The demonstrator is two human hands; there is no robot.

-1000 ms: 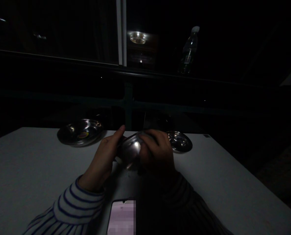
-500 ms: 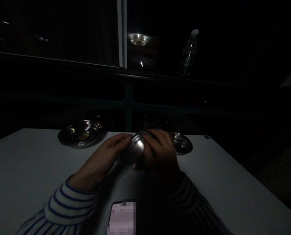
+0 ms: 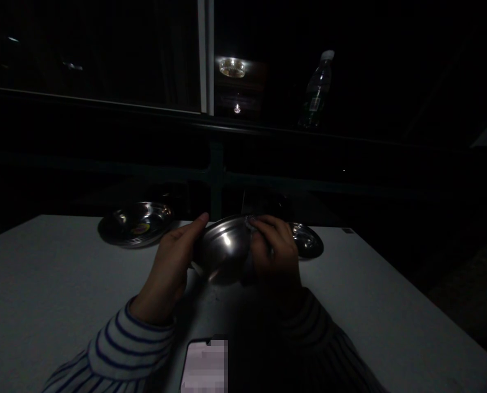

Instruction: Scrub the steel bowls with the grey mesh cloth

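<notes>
The scene is very dark. My left hand (image 3: 170, 269) grips the left rim of a small steel bowl (image 3: 223, 250), thumb up along its edge. The bowl is tilted with its underside towards me, just above the white table (image 3: 55, 284). My right hand (image 3: 274, 249) is closed against the bowl's right side, fingers curled over something small and pale that I cannot make out. Both sleeves are striped.
A steel dish (image 3: 135, 222) with a coloured sticker lies at the table's far left. Another steel dish (image 3: 309, 240) sits behind my right hand. A phone (image 3: 205, 363) lies near the front edge. A water bottle (image 3: 317, 90) stands on a dark ledge beyond.
The bowl has tipped up so more of its underside faces me. My left thumb has risen along the rim, and my right fingers have shifted to the bowl's upper right edge.
</notes>
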